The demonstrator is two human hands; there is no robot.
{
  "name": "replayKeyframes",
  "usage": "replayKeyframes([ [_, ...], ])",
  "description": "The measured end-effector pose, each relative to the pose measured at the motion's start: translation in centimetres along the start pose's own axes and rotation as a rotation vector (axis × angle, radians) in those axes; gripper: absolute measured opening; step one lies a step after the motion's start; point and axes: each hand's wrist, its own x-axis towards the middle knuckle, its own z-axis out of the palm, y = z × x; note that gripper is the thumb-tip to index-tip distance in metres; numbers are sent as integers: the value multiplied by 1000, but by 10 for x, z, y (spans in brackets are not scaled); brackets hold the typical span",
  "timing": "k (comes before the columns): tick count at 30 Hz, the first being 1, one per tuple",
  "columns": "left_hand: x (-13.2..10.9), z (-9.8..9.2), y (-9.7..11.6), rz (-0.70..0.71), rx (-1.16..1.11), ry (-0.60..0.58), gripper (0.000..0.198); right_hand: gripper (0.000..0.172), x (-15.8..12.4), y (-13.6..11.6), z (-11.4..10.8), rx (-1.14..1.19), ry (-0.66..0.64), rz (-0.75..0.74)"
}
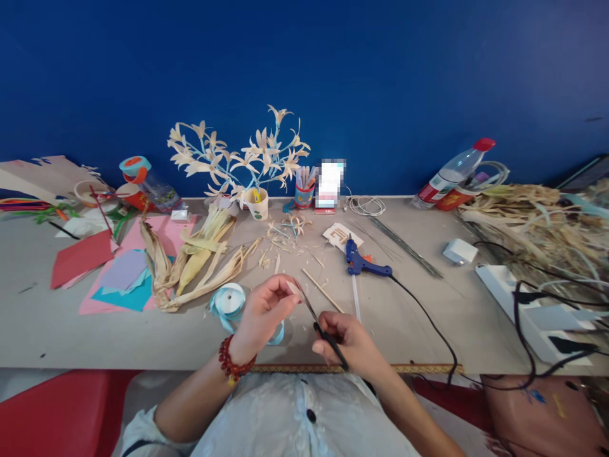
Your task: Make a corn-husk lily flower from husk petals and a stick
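My left hand (266, 314) pinches a small pale piece of corn husk (294, 290) between thumb and fingers. My right hand (349, 339) is wrapped round the black handles of a pair of scissors (328, 339), whose blades reach up to the husk piece. Beside my left wrist lies a roll of light blue ribbon (228, 300), its loose end running under that hand. A thin wooden stick (322, 291) rests just beyond the scissors. Pale husk scraps (271, 260) are scattered behind my hands.
A blue glue gun (364, 260) with a black cord lies to the right, near thin wires (404, 246). Husk flowers (261, 149) stand in a paper cup (257, 204) at the back. Corn husks (190, 273) and coloured paper (126, 273) lie left; a power strip (514, 311) sits right.
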Motion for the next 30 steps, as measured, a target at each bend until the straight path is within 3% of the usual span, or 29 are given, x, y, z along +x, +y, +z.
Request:
replayKeyframes([
  [30,0,-3,3,-38,46,-47,15,61,3,3,-2,-96,61,39],
])
